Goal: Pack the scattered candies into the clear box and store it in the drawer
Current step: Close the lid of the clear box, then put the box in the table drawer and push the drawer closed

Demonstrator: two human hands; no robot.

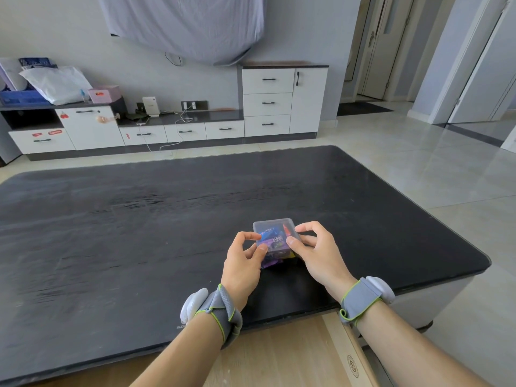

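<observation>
A small clear box [275,230] sits on the dark table [139,219] near its front edge, with its lid on top. Several wrapped candies [272,239] in blue, purple and red show through the plastic. A purple wrapper [270,263] sticks out at the box's near edge. My left hand [243,263] grips the box's near left corner with thumb and fingers. At the right side, my right hand [315,252] presses its thumb on the lid and curls its fingers along the wall. Both wrists wear grey straps with white trackers.
An open light-wood drawer [279,356] sticks out under the table's front edge, below my forearms. A low white cabinet [181,131] with drawers, cables and bags stands along the far wall. Pale tiled floor [418,169] lies to the right.
</observation>
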